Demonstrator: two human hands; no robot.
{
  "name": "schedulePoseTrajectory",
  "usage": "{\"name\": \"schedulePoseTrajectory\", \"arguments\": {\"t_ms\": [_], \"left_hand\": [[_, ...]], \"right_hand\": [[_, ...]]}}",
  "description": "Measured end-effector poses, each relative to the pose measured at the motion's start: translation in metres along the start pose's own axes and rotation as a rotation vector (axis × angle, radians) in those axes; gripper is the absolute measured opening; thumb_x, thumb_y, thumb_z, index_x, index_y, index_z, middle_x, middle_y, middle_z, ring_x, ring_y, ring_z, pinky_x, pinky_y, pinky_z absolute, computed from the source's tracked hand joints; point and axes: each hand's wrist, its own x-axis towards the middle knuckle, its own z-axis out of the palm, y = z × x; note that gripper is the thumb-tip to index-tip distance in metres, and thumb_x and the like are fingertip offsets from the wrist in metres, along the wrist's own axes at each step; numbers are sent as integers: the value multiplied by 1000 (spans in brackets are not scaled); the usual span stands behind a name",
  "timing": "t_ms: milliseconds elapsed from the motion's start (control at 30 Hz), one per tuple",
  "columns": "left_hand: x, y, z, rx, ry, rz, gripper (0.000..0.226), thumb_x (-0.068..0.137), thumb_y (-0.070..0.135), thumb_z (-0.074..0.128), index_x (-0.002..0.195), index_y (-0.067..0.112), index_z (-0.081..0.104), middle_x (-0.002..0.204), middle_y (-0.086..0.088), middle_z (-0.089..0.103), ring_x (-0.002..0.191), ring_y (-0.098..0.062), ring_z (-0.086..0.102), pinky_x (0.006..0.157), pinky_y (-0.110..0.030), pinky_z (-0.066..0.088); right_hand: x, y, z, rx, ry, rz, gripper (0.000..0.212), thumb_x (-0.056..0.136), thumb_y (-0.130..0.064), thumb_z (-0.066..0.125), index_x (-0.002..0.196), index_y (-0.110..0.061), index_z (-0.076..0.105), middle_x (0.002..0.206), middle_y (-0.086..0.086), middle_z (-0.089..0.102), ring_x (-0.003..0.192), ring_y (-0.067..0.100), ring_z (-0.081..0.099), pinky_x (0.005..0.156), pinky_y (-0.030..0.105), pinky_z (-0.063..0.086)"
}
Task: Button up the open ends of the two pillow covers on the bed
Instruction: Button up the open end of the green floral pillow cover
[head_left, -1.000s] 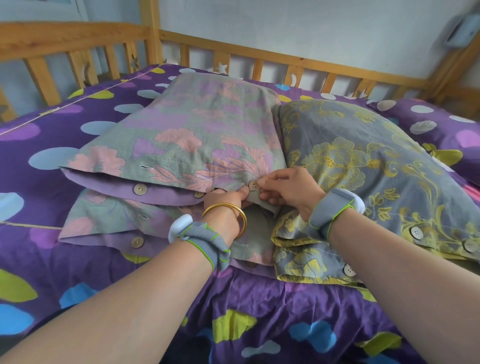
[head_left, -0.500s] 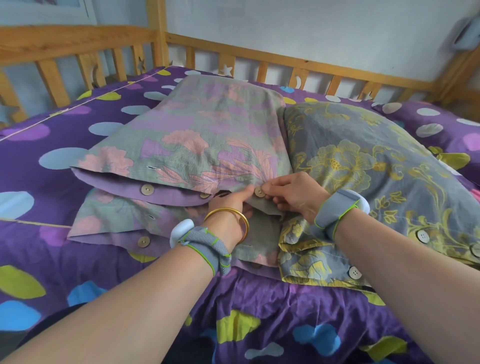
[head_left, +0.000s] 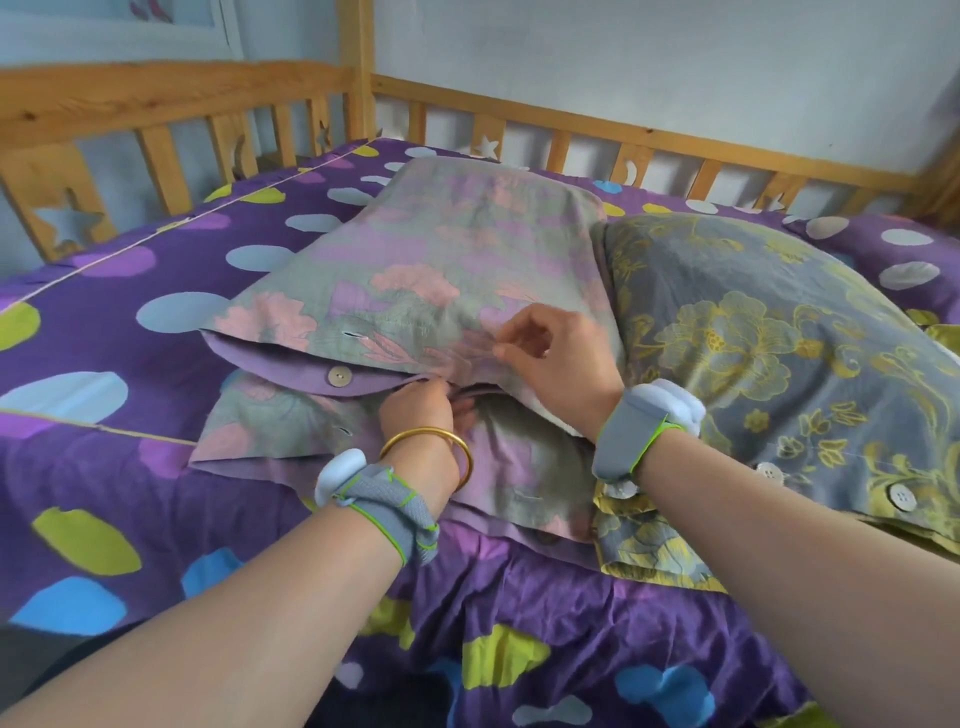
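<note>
A grey-green pillow cover with pink flowers (head_left: 441, 249) lies mid-bed, its open end facing me. A brown button (head_left: 339, 375) sits on its purple inner flap, an empty buttonhole (head_left: 354, 335) above it. My left hand (head_left: 418, 405) pinches the lower flap at the middle of the opening; what it holds is hidden by its fingers. My right hand (head_left: 558, 358) pinches the upper flap's edge just above. To the right lies a blue-grey pillow cover with yellow flowers (head_left: 753, 353), with white buttons (head_left: 903, 496) along its near edge.
A purple bedspread with coloured spots (head_left: 156, 467) covers the bed. A wooden rail (head_left: 571, 130) runs along the back and left sides, against a pale wall. Another purple spotted pillow (head_left: 893, 249) lies at the far right.
Both hands have left the button at the cover's right end and shifted left to the middle of the opening. My right hand now lifts the upper flap. The camera has moved closer.
</note>
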Motion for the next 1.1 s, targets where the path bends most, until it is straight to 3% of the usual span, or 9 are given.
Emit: {"name": "schedulePoseTrajectory", "arguments": {"t_ms": [200,400,500,600,667,733,833,1000,1100], "left_hand": [[0,6,0,-31,17,6,20,80,-3,59,66,11,62,38,4,61,33,-4,58,31,-11,37],[6,6,-5,10,28,23,23,83,-2,58,66,14,59,42,3,62,35,-10,61,33,-12,39],[8,8,-3,110,67,83,9,73,15,68,67,11,62,69,-11,66,63,-23,67,49,-23,51],[4,10,-1,277,100,118,36,72,29,69,91,-1,69,90,-9,68,87,-26,66,68,-28,50],[1,11,0,255,117,122,23,84,16,64,95,-4,68,83,-8,64,70,-22,64,50,-25,42],[-2,12,0,104,100,64,10,86,0,58,78,2,62,55,-5,62,38,-9,57,30,-16,34],[-1,13,1,10,51,6,25,90,-8,47,70,7,50,28,4,51,23,-2,49,27,-9,30],[-11,19,5,-141,-48,-27,19,85,-10,54,103,-13,57,76,-23,65,39,-12,64,40,-19,52],[-9,17,4,-194,-83,11,20,85,-8,59,104,-8,53,66,-18,65,38,-13,64,42,-22,55]], "right_hand": [[3,-14,26,-205,-199,-175,23,76,-25,72,98,-21,69,98,0,67,86,15,64,81,29,51],[3,-15,29,-244,-222,-164,35,74,-26,73,108,-22,65,103,-2,64,87,10,58,80,26,49],[4,-13,30,-310,-232,-173,31,75,-22,70,106,-21,65,101,-1,63,87,16,61,80,29,49],[5,-11,29,-239,-186,-85,23,74,-12,68,96,-21,70,86,-4,66,75,15,62,80,35,54],[7,-10,27,-184,-178,-8,20,75,-11,69,92,-21,74,77,-4,67,72,13,61,78,32,55],[9,-11,24,-159,-198,25,19,79,-12,68,94,-20,75,76,-3,67,74,12,61,73,23,50],[13,-13,21,-116,-198,60,16,83,-15,65,93,-19,77,76,-3,66,75,12,60,64,17,42],[13,-15,22,43,-136,147,13,83,-16,63,82,-15,76,73,4,69,76,22,65,74,36,56],[12,-16,23,23,-120,140,14,84,-17,61,83,-14,75,69,-1,66,69,16,61,68,28,51]]}}
